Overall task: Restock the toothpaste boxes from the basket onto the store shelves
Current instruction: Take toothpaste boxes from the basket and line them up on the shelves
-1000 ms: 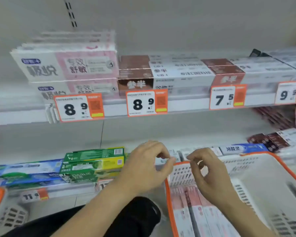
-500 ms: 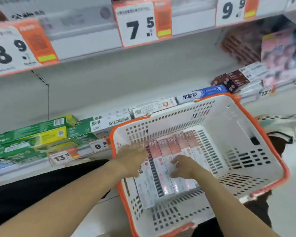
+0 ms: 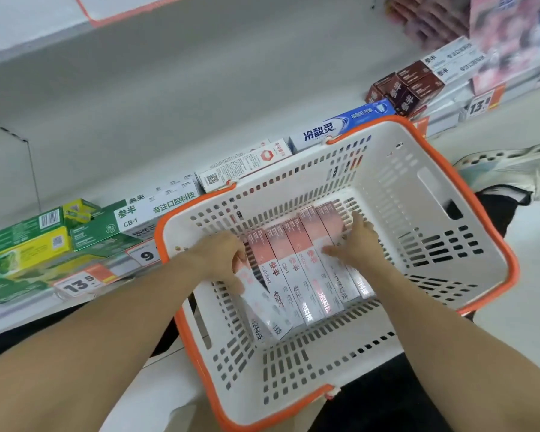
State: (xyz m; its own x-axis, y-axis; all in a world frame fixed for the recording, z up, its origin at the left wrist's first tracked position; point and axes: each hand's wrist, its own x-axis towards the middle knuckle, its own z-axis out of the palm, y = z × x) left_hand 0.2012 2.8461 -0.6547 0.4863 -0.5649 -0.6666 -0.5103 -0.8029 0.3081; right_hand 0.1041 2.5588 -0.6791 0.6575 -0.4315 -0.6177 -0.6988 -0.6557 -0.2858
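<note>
My left hand (image 3: 222, 260): fingers curled over the left end of the row of pink boxes (image 3: 296, 269). My right hand (image 3: 360, 241): fingers spread flat on the row's right side. I count about six boxes, side by side on the floor of the basket (image 3: 487, 244). Shelf (image 3: 144, 145) behind: green boxes (image 3: 103, 235), a blue box (image 3: 340, 126), price tags (image 3: 81, 283).
</note>
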